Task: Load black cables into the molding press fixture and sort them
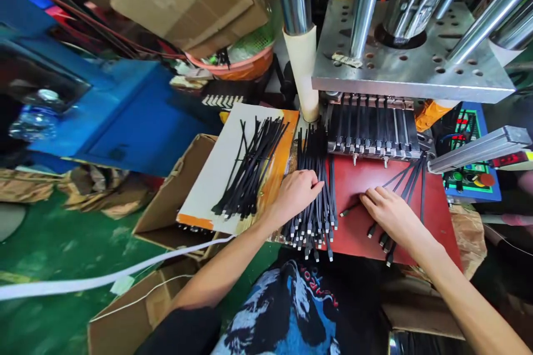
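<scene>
My left hand (300, 191) rests with curled fingers on a thick bundle of black cables (310, 227) with metal-tipped connectors. What its fingers hold, if anything, is hidden. My right hand (385, 208) is closed at a black cable (351, 210) on the red board (353, 177), beside several loose cables (410, 183). A second bundle of black cables (252, 169) lies on a white and orange board (208, 177) at the left. Ahead, a metal mould (372, 127) holds several cables in a row.
A steel press plate (400, 66) with shiny columns (368, 5) stands over the mould. A control box (474, 150) with buttons is at the right. Cardboard boxes (166, 216) and a blue cabinet (120, 116) are at the left, with an orange basket (245, 68) behind.
</scene>
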{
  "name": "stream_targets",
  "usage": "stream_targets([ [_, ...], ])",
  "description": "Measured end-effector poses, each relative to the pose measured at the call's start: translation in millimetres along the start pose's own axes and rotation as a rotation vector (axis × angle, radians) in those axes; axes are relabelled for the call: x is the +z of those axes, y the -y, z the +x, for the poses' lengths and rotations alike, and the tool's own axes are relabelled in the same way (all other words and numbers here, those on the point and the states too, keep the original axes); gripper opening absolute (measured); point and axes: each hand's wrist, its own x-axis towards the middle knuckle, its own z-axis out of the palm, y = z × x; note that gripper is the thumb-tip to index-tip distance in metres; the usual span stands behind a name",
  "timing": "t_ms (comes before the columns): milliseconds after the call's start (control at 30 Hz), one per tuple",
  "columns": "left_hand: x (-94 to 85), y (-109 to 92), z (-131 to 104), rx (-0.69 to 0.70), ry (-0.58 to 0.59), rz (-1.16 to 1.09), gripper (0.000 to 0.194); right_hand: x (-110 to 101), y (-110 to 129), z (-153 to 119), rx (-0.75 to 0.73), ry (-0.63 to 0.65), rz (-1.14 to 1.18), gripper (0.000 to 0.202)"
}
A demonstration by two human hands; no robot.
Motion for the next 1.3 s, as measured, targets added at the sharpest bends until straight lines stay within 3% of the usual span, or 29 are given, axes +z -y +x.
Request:
stream_targets([
  [100, -9.5, 1.1, 1.7, 0.022, 0.064, -0.218, 0.03, -4.8, -8.9, -4.5, -0.133, -0.011, -0.023, 0.012],
  [233, -15.4, -9.2, -13.8, -0.033, 0.346, -0.845, 0.041, -10.9, -14.1, -13.5, -0.229, -0.043, -0.049, 0.016],
  [333, -4.2, -24.5, -30.2, -0.057, 0.524, -1.04, 0.048, -28.6, -7.6, -24.8, -0.253, -0.183, 0.03, 0.025],
  [500, 27.5, -51.8, -52.7, -0.127, 0.804, -1.274, 0.056, -68.4, 43.2, -51.7, -0.213, -0.555, 0.211, 0.029],
  [567, 35.4, -59.0, -58.6, -0.162, 0.847, -1.425, 0.058, -71.2, 67.9, -61.3, -0.197, -0.586, 0.245, 0.032],
  [633, 38.6, -62.5, -63.2, -0.167, 0.81, -1.502, 0.057, -64.8, 87.7, -70.5, -0.132, -0.57, 0.288, 0.038],
  [767, 35.6, -62.7, -70.0, -0.099, 0.689, -1.456, 0.056, -48.5, 109.3, -85.6, 0.068, -0.584, 0.536, 0.058],
  [833, 31.8, -62.3, -73.5, -0.046, 0.653, -1.385, 0.056, -48.0, 111.5, -88.6, 0.1, -0.579, 0.695, 0.072],
  [933, 26.7, -62.6, -80.8, 0.044, 0.604, -1.231, 0.049, -53.1, 104.5, -87.9, 0.116, -0.563, 0.938, 0.067],
  [1000, 26.9, -62.1, -87.9, 0.157, 0.549, -1.092, 0.041, -53.9, 96.0, -84.3, 0.316, -0.539, 1.179, 0.046],
  [1067, 30.9, -59.9, -95.4, 0.297, 0.495, -0.926, 0.037, -50.9, 88.2, -77.6, 0.631, -0.496, 1.471, 0.025],
  [1100, 33.6, -58.2, -98.6, 0.352, 0.482, -0.841, 0.036, -48.6, 85.6, -73.1, 0.777, -0.482, 1.586, 0.025],
  [1200, 36.5, -54.1, -101.4, 0.406, 0.562, -0.636, 0.034, -42.9, 84.2, -58.5, 0.967, -0.54, 1.681, 0.035],
  [1300, 21.9, -58.3, -91.3, 0.435, 0.679, -0.509, 0.023, -42.5, 90.6, -49.8, 0.964, -0.612, 1.568, 0.033],
])
